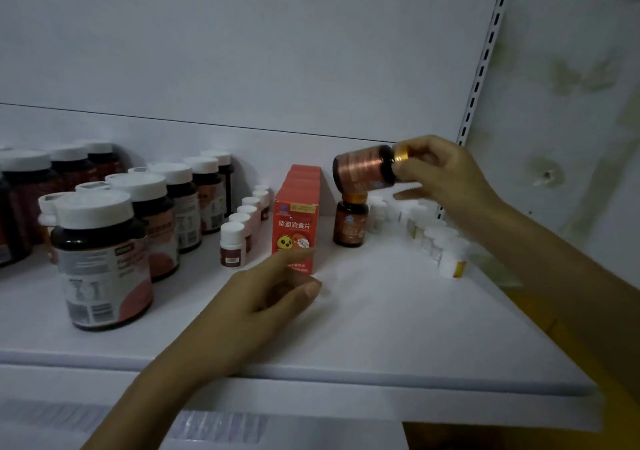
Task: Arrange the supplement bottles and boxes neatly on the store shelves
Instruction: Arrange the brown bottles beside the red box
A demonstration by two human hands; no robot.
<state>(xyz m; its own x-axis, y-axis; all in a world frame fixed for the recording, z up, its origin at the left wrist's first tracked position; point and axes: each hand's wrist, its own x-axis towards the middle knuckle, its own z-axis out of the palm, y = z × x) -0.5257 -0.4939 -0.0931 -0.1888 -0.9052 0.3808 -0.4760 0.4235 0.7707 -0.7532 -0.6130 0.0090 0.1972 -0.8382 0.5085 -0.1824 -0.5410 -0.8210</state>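
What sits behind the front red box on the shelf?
More red boxes in a row behind the front red box; only their tops show. Their fronts and count are hidden.

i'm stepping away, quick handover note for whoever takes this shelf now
Right hand holds a copper bottle sideways by its gold cap, above a matching upright bottle.
Left hand open, holding nothing, index finger at the red boxes.
Done: large bottles and small white-capped bottles stand in rows on the shelf.
Left: stand the held bottle down, probably beside its match.
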